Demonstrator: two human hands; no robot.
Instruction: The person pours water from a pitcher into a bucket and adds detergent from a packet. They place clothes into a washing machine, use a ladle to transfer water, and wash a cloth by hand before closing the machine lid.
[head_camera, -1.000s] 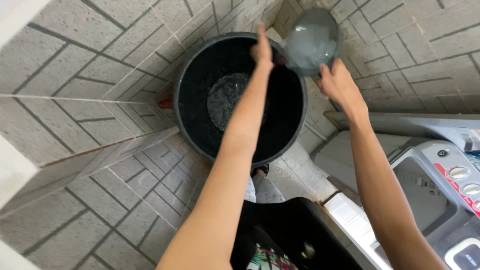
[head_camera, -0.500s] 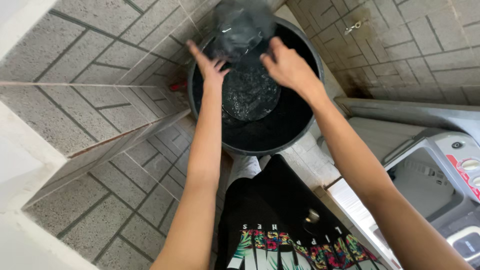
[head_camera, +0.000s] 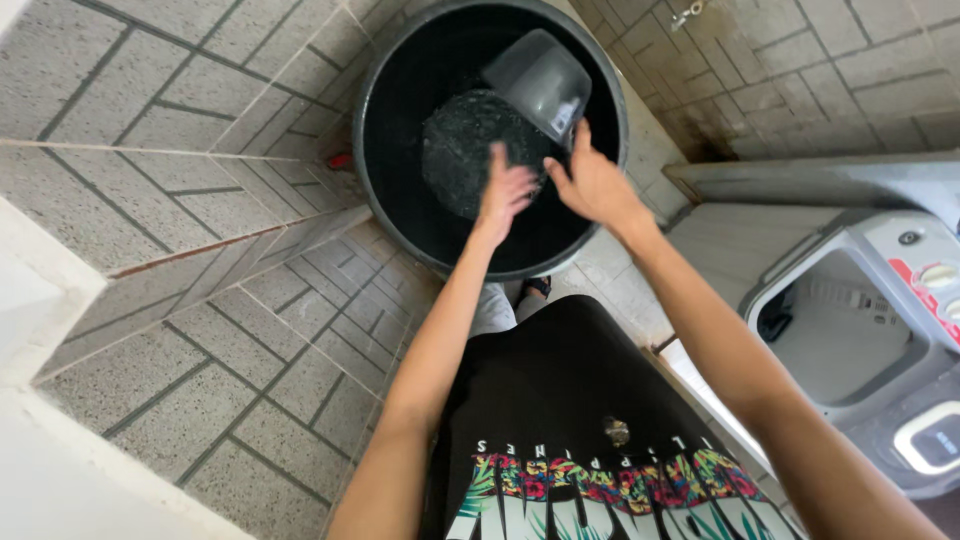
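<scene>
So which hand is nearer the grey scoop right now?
Right. The right hand touches the scoop at its lower end; whether it grips is unclear. The left hand is below it, apart, over the bucket.

This looks like a home wash area, a tiled laundry corner or bathroom. Grey speckled tiles in a brick pattern cover the floor (head_camera: 230, 370) and run up the walls (head_camera: 800, 60), with a raised tiled ledge (head_camera: 190, 250) off to the left of the left grip (head_camera: 505, 190). Under both grips stands a large black bucket (head_camera: 390, 130) with water in its bottom, and the right grip (head_camera: 595, 185) holds a grey plastic dipper (head_camera: 535, 80) over it. To the right of the right grip sits a top-loading washing machine (head_camera: 850, 330) with its tub open and round control knobs.
</scene>
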